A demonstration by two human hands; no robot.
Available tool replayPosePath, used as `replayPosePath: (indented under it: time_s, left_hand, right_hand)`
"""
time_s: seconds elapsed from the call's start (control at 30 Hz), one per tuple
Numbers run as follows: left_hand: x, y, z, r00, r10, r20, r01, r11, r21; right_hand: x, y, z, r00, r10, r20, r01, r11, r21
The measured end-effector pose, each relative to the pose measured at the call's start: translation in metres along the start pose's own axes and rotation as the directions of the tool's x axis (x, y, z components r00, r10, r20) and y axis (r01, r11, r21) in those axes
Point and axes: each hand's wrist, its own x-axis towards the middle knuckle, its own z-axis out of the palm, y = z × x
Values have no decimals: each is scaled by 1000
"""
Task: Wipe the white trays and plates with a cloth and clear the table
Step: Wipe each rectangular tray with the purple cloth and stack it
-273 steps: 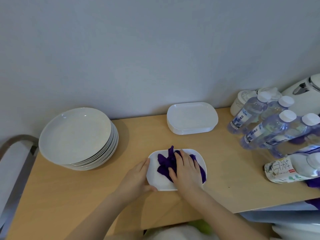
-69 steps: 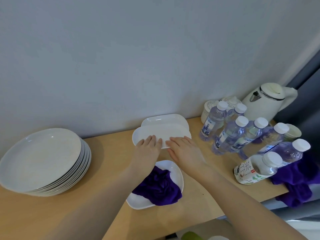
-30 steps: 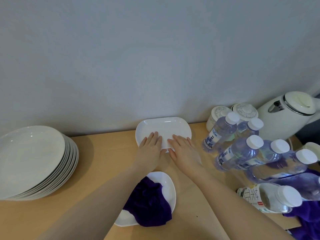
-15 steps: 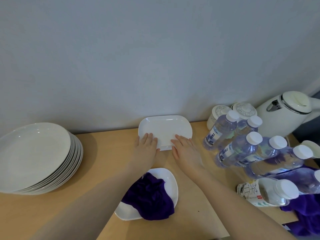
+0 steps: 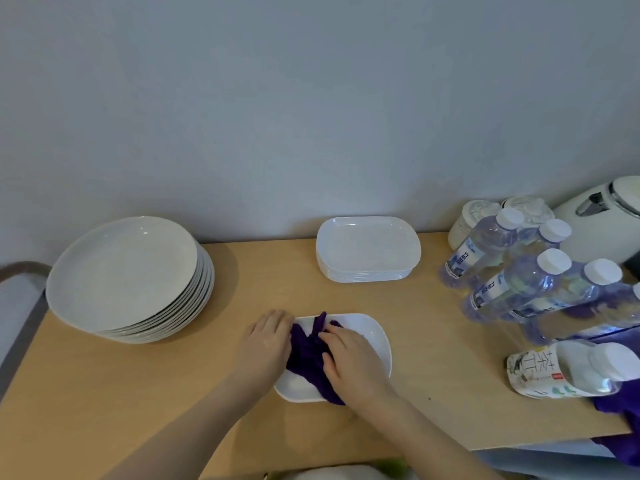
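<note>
both hands (image 5: 266,344) (image 5: 349,362) grip the purple cloth (image 5: 308,351) on 1 white tray (image 5: 375,344); judged early, with tray stack (image 5: 367,251), plates (image 5: 128,275) and table (image 5: 104,393) clearing remaining.

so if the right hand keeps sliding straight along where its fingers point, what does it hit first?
The right hand points up-left across the purple cloth on the small tray. First contact would likely be the left hand, which lies against the cloth's far side; the exact gap is unclear.
</note>
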Motion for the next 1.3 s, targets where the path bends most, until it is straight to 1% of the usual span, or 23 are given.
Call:
replayPosePath:
  time_s: [0.07,0.13,0.2,0.3,0.47,0.53,0.63,0.7,0.77,0.87,0.93,1.0,1.1,1.17,1.3]
  left_hand:
    - [-14,-5,2,995,-39,90,47,995,-83]
    - [-24,-10,3,987,-28,157,47,991,-122]
    - [-30,-16,6,981,-15,195,46,987,-155]
    - [-35,-23,7,972,28,233,5,990,-140]
    - [-42,-36,7,934,126,334,-49,972,-230]
    - [-43,-38,7,931,145,334,-63,968,-244]
    - [-42,-37,8,945,154,288,-62,950,-305]
    - [-40,-36,8,945,146,293,-42,942,-332]
    - [-40,-37,8,942,131,309,-24,945,-327]
    - [-43,-36,8,960,123,251,-51,961,-273]
    - [-45,-35,9,970,110,218,-53,966,-253]
    - [-46,-34,9,968,110,224,-53,967,-248]
    - [-42,-34,10,954,161,252,-87,956,-281]
    - [-38,-34,8,941,205,268,-131,954,-269]
    - [-35,-35,4,938,225,264,-158,955,-253]
  right_hand:
    - [-2,-7,8,999,31,14,-30,998,-52]
    - [-4,-11,13,998,62,20,-60,994,-89]
    - [-4,-13,14,996,86,28,-82,991,-106]
    - [-3,-17,16,990,143,15,-140,982,-124]
    - [1,-27,21,972,236,4,-233,961,-149]
    - [3,-33,24,962,271,-16,-271,953,-136]
    - [10,-45,28,950,307,-54,-311,944,-106]
    - [14,-52,32,954,294,-53,-298,948,-107]
    - [14,-59,36,971,237,-29,-238,963,-127]
    - [10,-67,44,993,115,12,-112,981,-160]
    - [9,-67,46,997,75,23,-71,984,-163]
    - [8,-63,45,998,41,36,-35,986,-161]
    - [7,-61,43,999,1,48,7,987,-161]
    - [7,-62,42,999,-20,48,29,981,-190]
    - [7,-65,40,999,-19,34,26,974,-223]
